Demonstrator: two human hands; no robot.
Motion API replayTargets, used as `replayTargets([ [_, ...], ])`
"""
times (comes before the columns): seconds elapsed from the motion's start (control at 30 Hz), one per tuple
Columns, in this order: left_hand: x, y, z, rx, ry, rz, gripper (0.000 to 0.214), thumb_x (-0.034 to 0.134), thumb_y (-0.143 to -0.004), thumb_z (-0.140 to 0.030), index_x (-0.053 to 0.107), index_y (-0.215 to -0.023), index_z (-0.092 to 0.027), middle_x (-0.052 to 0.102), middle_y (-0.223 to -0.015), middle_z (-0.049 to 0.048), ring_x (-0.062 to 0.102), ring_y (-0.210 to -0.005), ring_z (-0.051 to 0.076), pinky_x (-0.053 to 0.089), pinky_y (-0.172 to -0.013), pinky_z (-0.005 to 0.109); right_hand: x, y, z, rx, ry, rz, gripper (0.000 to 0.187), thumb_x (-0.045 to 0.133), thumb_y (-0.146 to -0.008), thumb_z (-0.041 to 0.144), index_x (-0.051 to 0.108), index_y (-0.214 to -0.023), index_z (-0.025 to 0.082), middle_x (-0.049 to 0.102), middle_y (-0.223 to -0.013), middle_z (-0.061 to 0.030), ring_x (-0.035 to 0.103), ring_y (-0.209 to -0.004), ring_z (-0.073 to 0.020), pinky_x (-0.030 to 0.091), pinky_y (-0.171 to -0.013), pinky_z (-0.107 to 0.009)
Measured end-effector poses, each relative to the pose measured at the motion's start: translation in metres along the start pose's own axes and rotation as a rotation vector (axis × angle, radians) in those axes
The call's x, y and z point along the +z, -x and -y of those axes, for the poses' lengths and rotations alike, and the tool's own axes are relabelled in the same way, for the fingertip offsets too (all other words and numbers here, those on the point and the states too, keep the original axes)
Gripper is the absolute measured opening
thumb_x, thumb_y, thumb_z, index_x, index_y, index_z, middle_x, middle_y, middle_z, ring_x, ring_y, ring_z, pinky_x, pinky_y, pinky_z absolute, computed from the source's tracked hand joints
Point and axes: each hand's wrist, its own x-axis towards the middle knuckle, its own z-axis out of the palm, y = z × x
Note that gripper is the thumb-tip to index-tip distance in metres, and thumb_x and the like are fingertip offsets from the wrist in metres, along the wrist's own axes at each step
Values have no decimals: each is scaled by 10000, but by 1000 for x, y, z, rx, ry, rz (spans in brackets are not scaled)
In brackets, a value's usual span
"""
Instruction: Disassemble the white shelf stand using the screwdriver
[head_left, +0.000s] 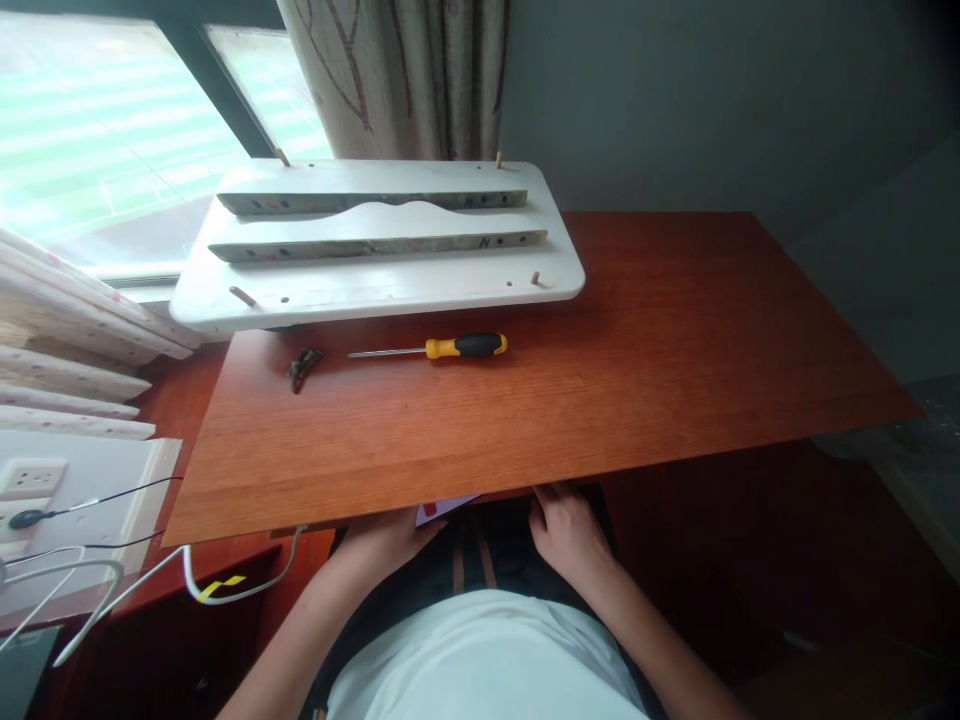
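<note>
- Left hand (390, 530), toward seven o'clock, had its thumb against one lilac sheet (451, 507) bearing a red mark; whether it pinched, I could not tell.
- Right hand (574, 535), at five o'clock, met the desk (637, 370) edge, fingertips hidden, grip unclear.
- One screwdriver (469, 346) lay near centre.
- Eleven o'clock held one white board (390, 285), two bars (375, 247), four pegs (241, 296); the nearer bar read "N".
</note>
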Motion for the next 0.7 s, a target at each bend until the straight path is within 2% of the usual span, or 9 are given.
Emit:
replayTargets([
  [0.1, 3, -2, 1, -19, 16, -16, 217, 604, -837, -375, 660, -993, -235, 708, -1054, 116, 652, -1058, 359, 506, -920, 447, 0, -3, -4, -6, 11, 4, 375, 437, -872, 170, 690, -1150, 155, 683, -1120, -174, 649, -992, -275, 502, -891, -388],
  [0.2, 7, -6, 3, -19, 47, -34, 267, 596, -851, -376, 662, -1077, -250, 712, -1064, 95, 650, -1072, 345, 508, -930, 427, 2, -7, -7, 4, 22, -3, 353, 429, -886, 192, 712, -1094, 154, 703, -1048, -169, 653, -966, -276, 501, -882, -393],
  [0.43, 10, -7, 6, -26, 17, 0, 262, 567, -881, -416, 679, -1053, -254, 711, -1094, 96, 634, -1107, 359, 503, -932, 452, 8, -11, -9, 18, 8, -31, 347, 427, -896, 214, 727, -1056, 147, 722, -978, -166, 675, -932, -278, 517, -871, -402],
  [0.7, 12, -11, 7, -32, 90, -110, 378, 605, -847, -472, 655, -1161, -267, 708, -1156, 73, 588, -1201, 350, 480, -994, 429, 11, -13, -12, 17, -2, -70, 316, 448, -890, 224, 736, -992, 144, 723, -966, -171, 675, -920, -288, 505, -903, -431],
])
